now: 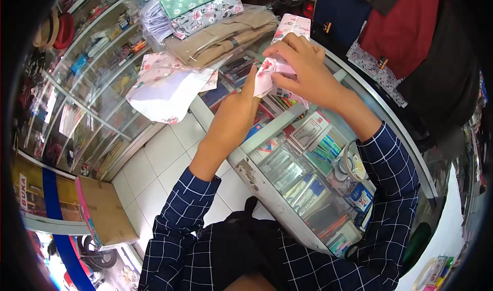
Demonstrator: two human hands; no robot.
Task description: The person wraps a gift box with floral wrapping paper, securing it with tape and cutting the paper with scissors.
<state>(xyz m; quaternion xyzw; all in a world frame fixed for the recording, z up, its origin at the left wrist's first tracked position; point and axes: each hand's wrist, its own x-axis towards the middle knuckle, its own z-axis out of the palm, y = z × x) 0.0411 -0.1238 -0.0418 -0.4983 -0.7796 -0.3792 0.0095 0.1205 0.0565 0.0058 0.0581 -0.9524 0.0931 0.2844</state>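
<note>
A long package in pink floral wrapping paper (295, 23) lies above the glass counter, its near end towards me. My left hand (236, 111) holds the paper at that end from the left, fingers pressed along its edge. From the right, my right hand (308, 70) is closed over the package, thumb and fingers on a folded paper flap (268, 71). The flap is creased and stands partly loose. What lies inside the paper is hidden. Left of my hands, a loose sheet of the same floral paper (162, 93) hangs over the counter's edge, white side partly up.
Under my arms is the glass display counter (287, 188) with stationery and tape inside. Folded brown clothes in plastic (221, 37) and floral cloth packs (205, 14) are stacked behind. Dark and red garments (400, 29) hang at right. A cardboard box (105, 211) stands lower left.
</note>
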